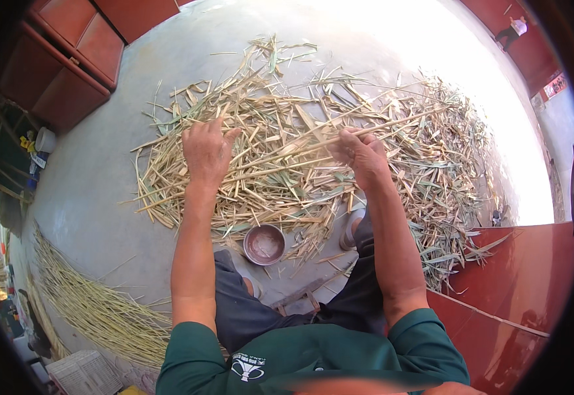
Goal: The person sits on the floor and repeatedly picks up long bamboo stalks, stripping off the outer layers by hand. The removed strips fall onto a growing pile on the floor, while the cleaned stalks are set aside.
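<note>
Between thumb and fingers, my right hand (364,156) grips a thin, straw-coloured reed stalk (300,155). The stalk slants from upper right down toward the lower left, over a wide heap of dry leaves and stem pieces (280,194). My left hand (206,150) is over the heap's left part, back upward. Its thumb stands apart from the fingers, which are partly hidden, and I see nothing held in it. A brown bowl (264,245) with a pale, whitish inside sits on the floor near my feet, at the heap's near edge.
A long bundle of thin yellow-green stalks (96,299) lies at my lower left, near a white crate (84,374). Dark red cabinets (69,46) stand at the far left. A glossy red panel (511,283) borders the right. Far off at upper right is another person (516,27).
</note>
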